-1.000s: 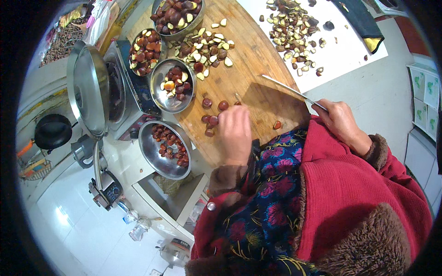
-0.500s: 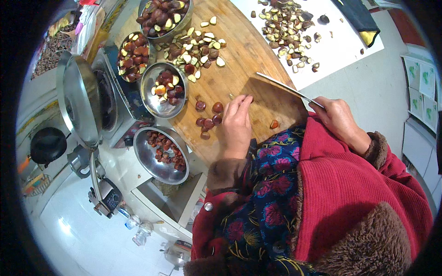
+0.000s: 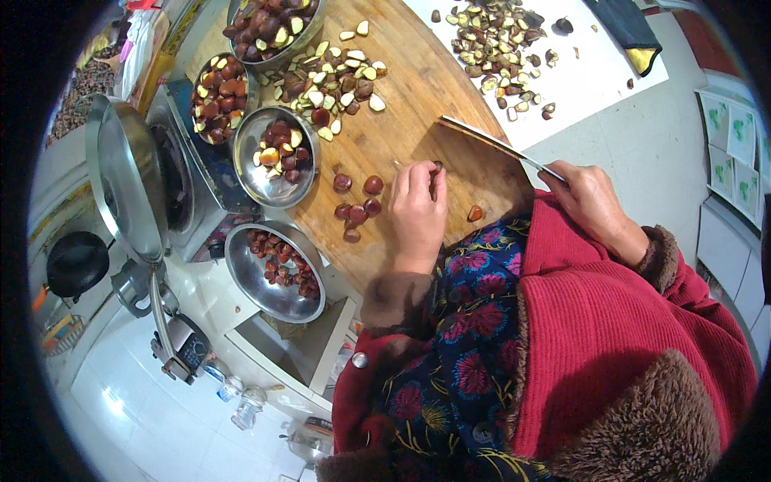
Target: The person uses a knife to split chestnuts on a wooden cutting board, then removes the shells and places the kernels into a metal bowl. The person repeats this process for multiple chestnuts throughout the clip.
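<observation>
I judge this the positioning step: my left hand (image 3: 419,210) pinches a chestnut (image 3: 438,165), my right hand (image 3: 593,205) grips the knife (image 3: 490,142), and cutting calls for bringing its blade over.

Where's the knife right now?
In the head view, the knife is right of centre, held in the right hand, its blade angled up-left over the cutting board's right side.

A long-handled steel pan (image 3: 127,181) stands tilted beside the stove (image 3: 199,153), near a black frying pan (image 3: 77,263).
</observation>
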Action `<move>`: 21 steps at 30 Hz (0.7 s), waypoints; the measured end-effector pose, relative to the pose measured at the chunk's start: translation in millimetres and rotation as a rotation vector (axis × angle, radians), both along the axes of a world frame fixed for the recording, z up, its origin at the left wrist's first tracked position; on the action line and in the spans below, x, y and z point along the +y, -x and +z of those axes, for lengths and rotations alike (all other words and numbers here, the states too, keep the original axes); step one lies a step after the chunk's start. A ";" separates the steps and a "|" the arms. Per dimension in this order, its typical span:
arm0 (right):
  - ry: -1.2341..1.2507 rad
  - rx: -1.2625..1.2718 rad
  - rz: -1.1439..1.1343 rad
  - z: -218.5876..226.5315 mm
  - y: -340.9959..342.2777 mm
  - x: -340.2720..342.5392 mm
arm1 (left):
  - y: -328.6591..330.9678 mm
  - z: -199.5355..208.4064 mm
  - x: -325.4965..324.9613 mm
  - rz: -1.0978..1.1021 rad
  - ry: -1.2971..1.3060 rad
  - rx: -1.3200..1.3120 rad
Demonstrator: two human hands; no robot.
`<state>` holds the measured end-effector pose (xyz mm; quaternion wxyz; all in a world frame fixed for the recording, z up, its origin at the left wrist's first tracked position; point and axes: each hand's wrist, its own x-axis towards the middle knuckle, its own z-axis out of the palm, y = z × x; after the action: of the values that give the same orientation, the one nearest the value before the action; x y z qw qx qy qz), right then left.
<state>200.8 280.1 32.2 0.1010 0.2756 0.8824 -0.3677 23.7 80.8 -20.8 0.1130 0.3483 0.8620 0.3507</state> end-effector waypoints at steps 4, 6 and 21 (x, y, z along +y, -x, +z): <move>0.005 0.032 -0.003 -0.7 -2.3 0.8 | 0.8 4.8 7.2 -0.118 0.005 0.151; -0.006 0.036 -0.004 -3.0 -5.3 1.0 | 0.1 4.0 8.8 -0.141 -0.014 0.156; -0.143 -0.137 0.318 48.6 -2.6 -10.8 | -2.0 -17.7 -14.6 -0.352 -0.038 0.293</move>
<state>203.3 269.3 80.7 0.1979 0.1637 0.9297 -0.2640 25.7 66.1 -38.5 0.0392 0.5424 0.7884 0.2874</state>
